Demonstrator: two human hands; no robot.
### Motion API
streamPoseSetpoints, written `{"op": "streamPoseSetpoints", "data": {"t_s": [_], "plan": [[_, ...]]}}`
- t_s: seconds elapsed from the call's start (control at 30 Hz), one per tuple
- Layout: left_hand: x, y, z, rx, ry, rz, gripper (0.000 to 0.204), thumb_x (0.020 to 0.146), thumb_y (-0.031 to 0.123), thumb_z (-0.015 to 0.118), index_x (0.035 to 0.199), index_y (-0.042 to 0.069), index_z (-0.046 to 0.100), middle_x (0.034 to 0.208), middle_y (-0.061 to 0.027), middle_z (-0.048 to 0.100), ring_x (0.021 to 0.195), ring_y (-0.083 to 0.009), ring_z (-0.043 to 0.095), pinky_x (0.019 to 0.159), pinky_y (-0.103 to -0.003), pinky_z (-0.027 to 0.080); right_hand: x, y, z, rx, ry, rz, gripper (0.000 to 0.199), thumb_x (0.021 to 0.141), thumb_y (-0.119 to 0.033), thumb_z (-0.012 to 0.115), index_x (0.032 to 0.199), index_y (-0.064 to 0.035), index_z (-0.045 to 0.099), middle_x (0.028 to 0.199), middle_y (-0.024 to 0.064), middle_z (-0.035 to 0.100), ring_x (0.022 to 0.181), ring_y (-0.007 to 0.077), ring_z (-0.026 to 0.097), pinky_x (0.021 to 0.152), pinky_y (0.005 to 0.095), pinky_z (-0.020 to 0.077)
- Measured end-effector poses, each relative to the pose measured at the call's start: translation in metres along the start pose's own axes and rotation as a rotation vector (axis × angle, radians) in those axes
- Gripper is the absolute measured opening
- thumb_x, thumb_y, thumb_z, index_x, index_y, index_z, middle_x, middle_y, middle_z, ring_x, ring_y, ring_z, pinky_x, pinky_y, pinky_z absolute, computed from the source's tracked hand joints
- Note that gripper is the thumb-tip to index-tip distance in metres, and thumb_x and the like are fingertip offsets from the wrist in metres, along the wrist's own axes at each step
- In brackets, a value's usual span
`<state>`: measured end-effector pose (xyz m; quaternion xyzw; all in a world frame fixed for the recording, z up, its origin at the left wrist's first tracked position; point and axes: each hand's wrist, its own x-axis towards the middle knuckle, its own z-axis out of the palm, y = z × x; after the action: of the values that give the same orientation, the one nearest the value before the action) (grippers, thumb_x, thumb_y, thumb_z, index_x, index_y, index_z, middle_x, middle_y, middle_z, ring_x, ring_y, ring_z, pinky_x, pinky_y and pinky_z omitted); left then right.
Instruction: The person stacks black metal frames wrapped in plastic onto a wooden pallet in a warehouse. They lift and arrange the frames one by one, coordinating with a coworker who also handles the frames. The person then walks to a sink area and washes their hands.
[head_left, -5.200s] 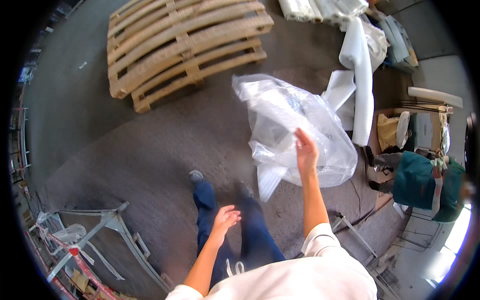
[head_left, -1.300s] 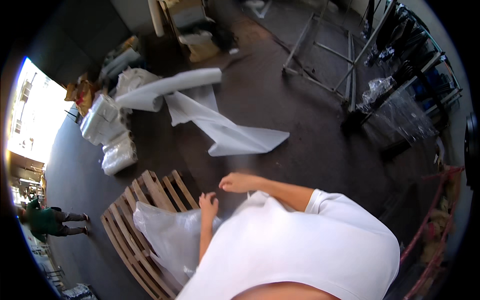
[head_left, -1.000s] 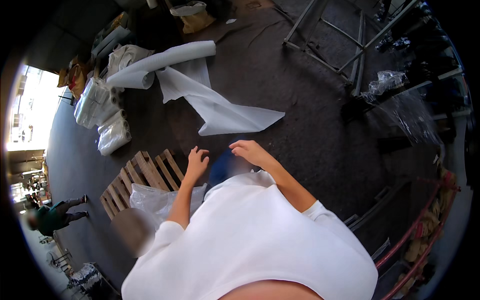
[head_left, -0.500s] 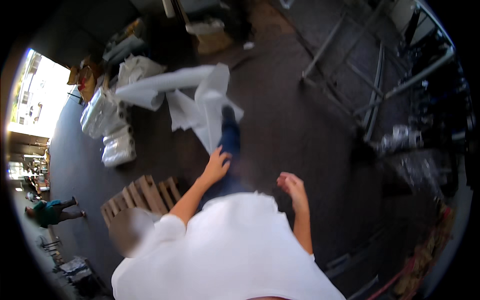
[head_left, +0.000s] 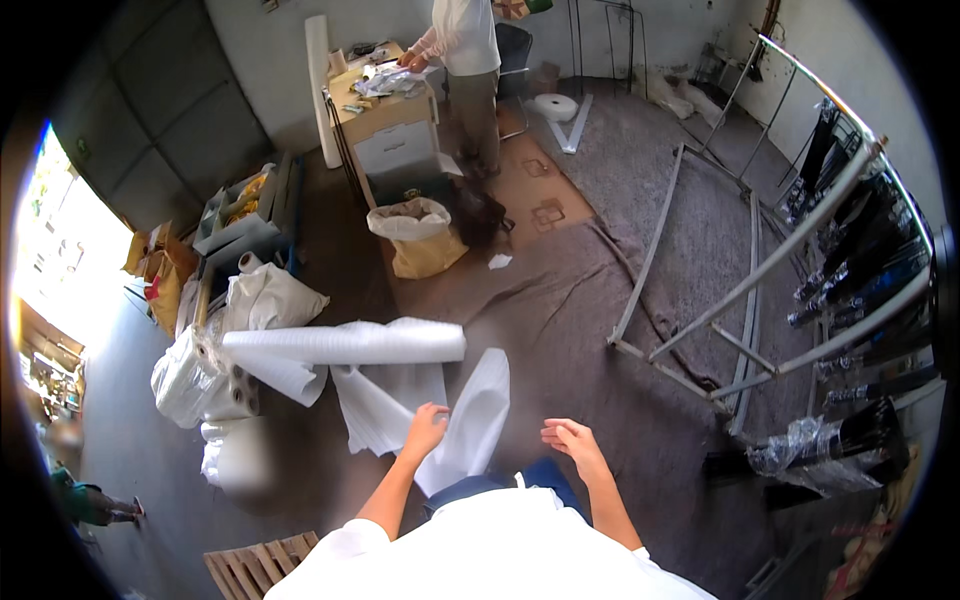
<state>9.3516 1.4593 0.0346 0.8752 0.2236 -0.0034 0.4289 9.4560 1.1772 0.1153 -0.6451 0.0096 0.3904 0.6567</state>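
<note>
My left hand point(head_left: 427, 430) hovers in front of a loose white foam sheet point(head_left: 482, 408); its fingers are loosely bent and no object shows in them. To the right, my right hand point(head_left: 572, 442) is held over the dark floor, fingers apart, with nothing in it. The loose sheet trails on the floor below a long white foam roll point(head_left: 345, 343), which lies crosswise ahead of me. Another crumpled piece of sheet hangs under the roll's left end.
Plastic-wrapped rolls point(head_left: 188, 375) and a white sack point(head_left: 268, 298) stand left. Ahead are an open sack point(head_left: 418, 240) and a desk point(head_left: 395, 130) with a person point(head_left: 468, 60) beside it. A metal frame point(head_left: 765, 375) fills the right; a wooden pallet point(head_left: 262, 565) lies lower left.
My view has tilted up, bringing the desk and the person into sight. The foam roll sits lower in view and closer to my hands. Both hands remain without an object.
</note>
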Motion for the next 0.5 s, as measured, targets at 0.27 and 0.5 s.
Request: {"op": "streamPoseSetpoints", "data": {"t_s": [0.27,0.5], "plan": [[0.197,0.051,0.021,-0.103,-0.229,0.073,0.027,0.075,0.014,0.050,0.101,0.006,0.054,0.109,-0.0176,0.048,0.111,-0.0291,0.039,0.092,-0.036,0.032,0.146,-0.062,-0.093,0.081,0.174,0.081,0.025,0.086,-0.017,0.040,0.101,-0.0028,0.053,0.091,0.0093,0.060,0.081,0.0160,0.058,0.071,0.0257,0.0442],[0.335,0.112,-0.001,-0.192,-0.178,-0.032,0.027,0.079,0.013,0.047,0.103,0.002,0.051,0.102,-0.0139,0.055,0.096,-0.0255,0.052,0.082,-0.032,0.040,0.310,-0.190,-0.159,-0.059,0.094,0.004,0.026,0.085,-0.017,0.040,0.102,-0.0021,0.053,0.091,0.0090,0.059,0.083,0.0165,0.056,0.072,0.0263,0.0426]]}}
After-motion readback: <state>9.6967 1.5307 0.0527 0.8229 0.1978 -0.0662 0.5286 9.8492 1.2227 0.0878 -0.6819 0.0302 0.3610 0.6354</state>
